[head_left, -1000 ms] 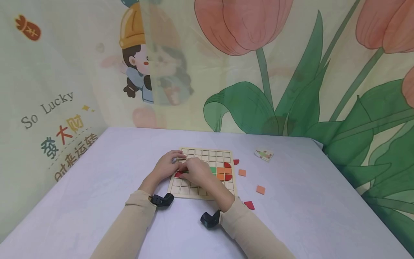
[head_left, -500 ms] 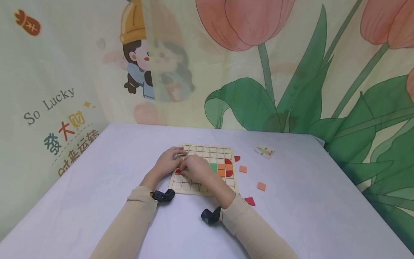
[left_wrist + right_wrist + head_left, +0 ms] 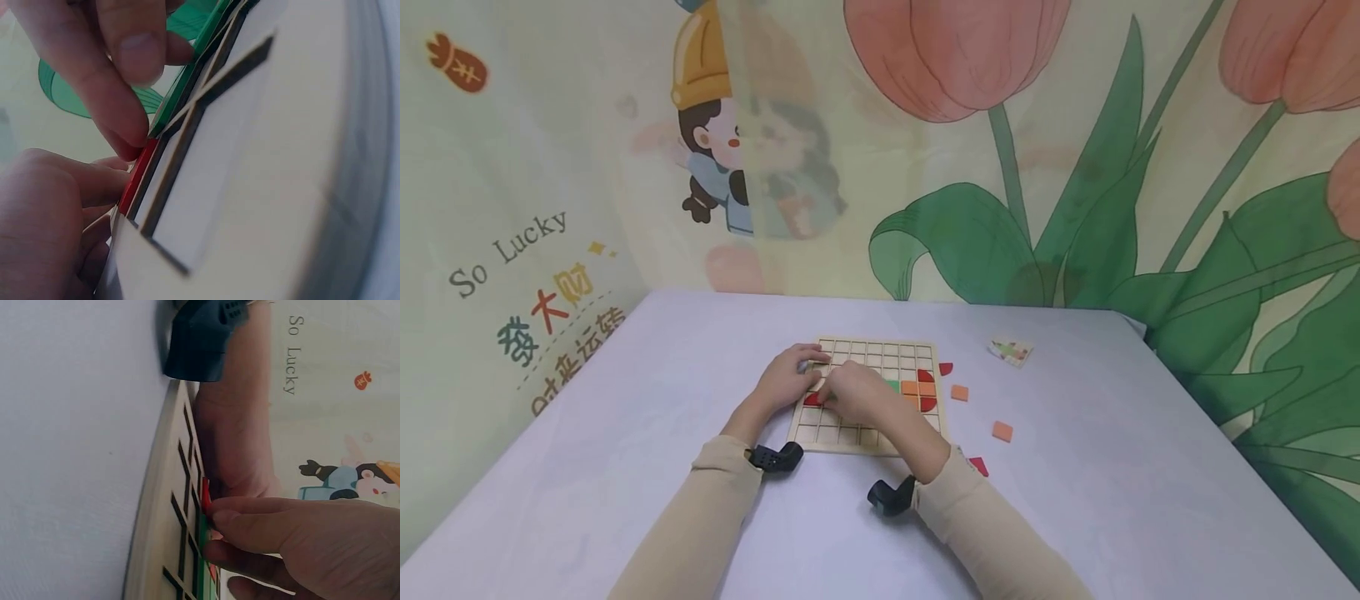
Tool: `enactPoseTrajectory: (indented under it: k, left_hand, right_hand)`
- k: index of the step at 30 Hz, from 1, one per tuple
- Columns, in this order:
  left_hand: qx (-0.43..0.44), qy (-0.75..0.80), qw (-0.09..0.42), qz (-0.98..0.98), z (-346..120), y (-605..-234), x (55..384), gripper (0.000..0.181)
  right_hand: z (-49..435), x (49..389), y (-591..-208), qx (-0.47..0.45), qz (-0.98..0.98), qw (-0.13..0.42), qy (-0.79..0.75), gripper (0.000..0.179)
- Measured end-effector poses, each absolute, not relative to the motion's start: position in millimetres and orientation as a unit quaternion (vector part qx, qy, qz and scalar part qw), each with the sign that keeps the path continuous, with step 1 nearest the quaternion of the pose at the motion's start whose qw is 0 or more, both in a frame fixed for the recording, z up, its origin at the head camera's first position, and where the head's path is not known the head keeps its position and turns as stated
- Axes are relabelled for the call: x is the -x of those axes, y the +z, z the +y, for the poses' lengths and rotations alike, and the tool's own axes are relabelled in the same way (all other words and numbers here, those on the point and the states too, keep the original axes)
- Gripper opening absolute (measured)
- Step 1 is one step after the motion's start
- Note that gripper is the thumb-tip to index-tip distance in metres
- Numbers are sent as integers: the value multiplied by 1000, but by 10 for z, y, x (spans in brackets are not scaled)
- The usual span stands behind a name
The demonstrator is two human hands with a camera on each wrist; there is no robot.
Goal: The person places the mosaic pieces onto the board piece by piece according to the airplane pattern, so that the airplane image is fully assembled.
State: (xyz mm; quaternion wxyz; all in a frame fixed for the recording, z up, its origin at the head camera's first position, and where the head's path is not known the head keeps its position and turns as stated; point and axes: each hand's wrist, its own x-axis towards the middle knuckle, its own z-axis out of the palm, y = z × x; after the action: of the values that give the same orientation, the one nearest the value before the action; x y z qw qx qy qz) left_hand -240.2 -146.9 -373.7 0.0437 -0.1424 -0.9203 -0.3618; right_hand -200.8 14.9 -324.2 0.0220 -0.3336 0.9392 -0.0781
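Observation:
A wooden grid board lies flat on the table under both hands. My left hand rests on its left edge, fingers relaxed over the rim. With thumb and fingertips, my right hand pinches at a red piece in a left-hand cell; part of this piece is hidden. Green pieces adjoin it along the row, mostly covered by the right hand in the head view. Farther right on the board sit orange squares and red rounded pieces.
Loose on the table to the right are a red rounded piece, two orange squares and a red piece by the right sleeve. A patterned card lies farther back. A printed curtain stands behind the table.
The right hand stays at the red piece, with its fingers shifting slightly. The left hand keeps its place on the board edge. The head view shifts a little.

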Motion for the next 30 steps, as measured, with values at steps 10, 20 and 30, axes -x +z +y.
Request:
enactPoseTrajectory:
  k: [10,20,30]
  left_hand:
    - [144,-360,48,-921,-1479,-3733,2397,36]
    - [141,-367,38,-919,-1451,-3711,2381,35]
    - [127,-368,32,-921,-1433,-3695,2366,35]
  right_hand:
    - [210,2004,-3145,360,927,50,-95,17]
    - [687,2155,-2931,288,934,97,-190,26]
    - [1394,2357,-2862,200,943,93,-250,33]
